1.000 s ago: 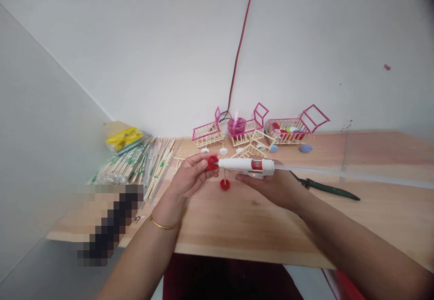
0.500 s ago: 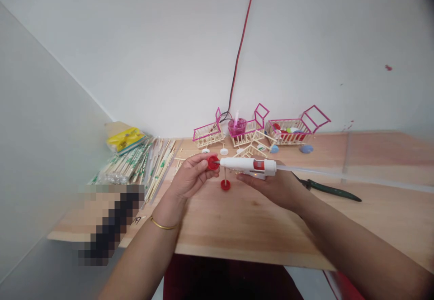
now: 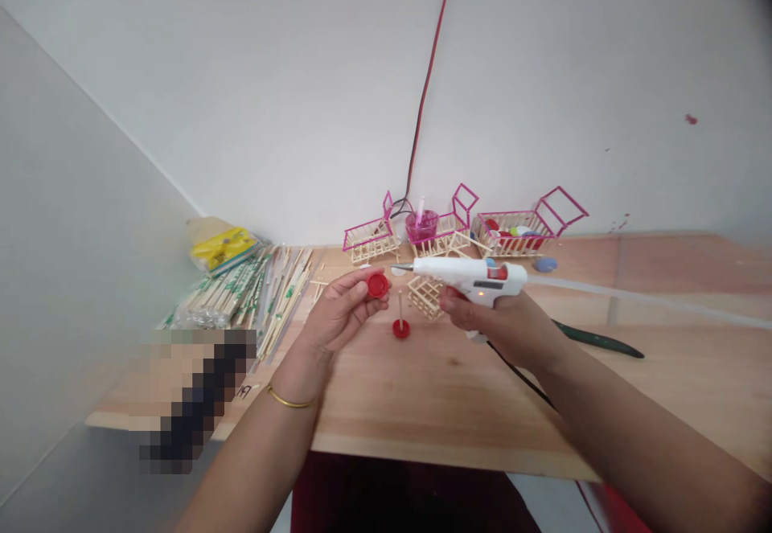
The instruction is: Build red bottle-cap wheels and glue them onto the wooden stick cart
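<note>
Between the thumb and fingers of my left hand [image 3: 345, 305] is a red bottle cap [image 3: 378, 284], its hollow side turned toward me. My right hand [image 3: 482, 320] grips a white hot glue gun [image 3: 464, 273], which has a small orange light lit and a long clear glue stick out the back. The metal nozzle points left, up and right of the cap, apart from it. Below, on the table, a second red bottle cap [image 3: 401, 330] lies flat with a short wooden stick [image 3: 400, 308] standing up from it. Close to my right fingers is a small stick frame [image 3: 425, 297].
Along the wall stand several stick carts with magenta rims, one cart [image 3: 512, 235] holding coloured caps. A cup of magenta paint [image 3: 422, 226] is among them. Wrapped stick bundles [image 3: 220, 292] and a yellow packet [image 3: 223, 248] lie left. A dark green tool handle [image 3: 597, 338] lies right.
My right hand has drawn the glue gun right and slightly up, so the nozzle has left the inside of the cap. My left hand stays nearly still with the cap.
</note>
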`<state>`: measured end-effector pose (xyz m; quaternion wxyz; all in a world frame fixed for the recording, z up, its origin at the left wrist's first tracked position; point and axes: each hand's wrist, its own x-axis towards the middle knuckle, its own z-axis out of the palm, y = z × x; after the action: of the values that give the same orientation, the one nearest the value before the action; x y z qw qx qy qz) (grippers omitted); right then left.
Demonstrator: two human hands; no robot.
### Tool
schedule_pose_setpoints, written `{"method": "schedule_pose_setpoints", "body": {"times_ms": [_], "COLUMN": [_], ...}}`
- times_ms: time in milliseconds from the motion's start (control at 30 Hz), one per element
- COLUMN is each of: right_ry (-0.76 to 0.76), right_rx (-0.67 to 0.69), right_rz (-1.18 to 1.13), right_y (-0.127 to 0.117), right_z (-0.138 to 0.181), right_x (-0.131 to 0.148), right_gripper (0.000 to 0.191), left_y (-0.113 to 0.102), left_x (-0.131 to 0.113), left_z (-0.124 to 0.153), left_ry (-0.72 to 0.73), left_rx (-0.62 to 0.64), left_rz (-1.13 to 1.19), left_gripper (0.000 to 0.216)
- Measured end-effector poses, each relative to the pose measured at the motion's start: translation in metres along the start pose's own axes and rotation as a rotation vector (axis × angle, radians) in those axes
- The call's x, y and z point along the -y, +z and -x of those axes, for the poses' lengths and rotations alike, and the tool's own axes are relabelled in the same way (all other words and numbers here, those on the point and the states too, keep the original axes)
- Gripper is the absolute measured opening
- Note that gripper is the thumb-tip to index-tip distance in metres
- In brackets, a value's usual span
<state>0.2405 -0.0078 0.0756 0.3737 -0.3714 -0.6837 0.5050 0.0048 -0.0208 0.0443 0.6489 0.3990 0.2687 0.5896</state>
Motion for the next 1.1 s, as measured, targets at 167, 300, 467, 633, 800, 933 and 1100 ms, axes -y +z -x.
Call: {"method": "schedule_pose_setpoints", "body": {"times_ms": [167,300,467,633,800,933,1100], "right_ry": [-0.005,-0.012,-0.055,-0.017,0.095,0.155,0.193], "right_rx": [0.042,-0.073,-0.190,-0.203,-0.123,-0.098,-0.127], "right_rz": [-0.165,0.195,0.765,1.011,1.048,1.069,1.060], "right_y": [-0.009,-0.027,-0.066,-0.098,-0.113,-0.120,-0.122], "right_z": [-0.004,-0.002,0.008,0.029,0.050,0.055,0.056], "right_x": [-0.001,0.005,0.008,-0.008,-0.040,-0.058,-0.069], "right_gripper": [0.025,0.027,0.031,0.023,0.029,0.027,0.024], "left_y": [0.001,-0.003,-0.008,-0.006,-0.003,-0.003,-0.003], "left_x": [-0.002,-0.002,-0.002,0.000,0.002,0.004,0.007], "left_z": [-0.001,-0.004,-0.007,-0.009,-0.009,-0.010,-0.011], "left_ry": [0.021,0.064,0.081,0.095,0.108,0.109,0.099], "left_rx": [-0.041,-0.070,-0.112,-0.132,-0.149,-0.152,-0.179], "left_rz": [-0.001,-0.009,-0.022,-0.059,-0.095,-0.122,-0.140], "left_gripper": [0.038,0.031,0.031,0.031,0.031,0.030,0.033]}}
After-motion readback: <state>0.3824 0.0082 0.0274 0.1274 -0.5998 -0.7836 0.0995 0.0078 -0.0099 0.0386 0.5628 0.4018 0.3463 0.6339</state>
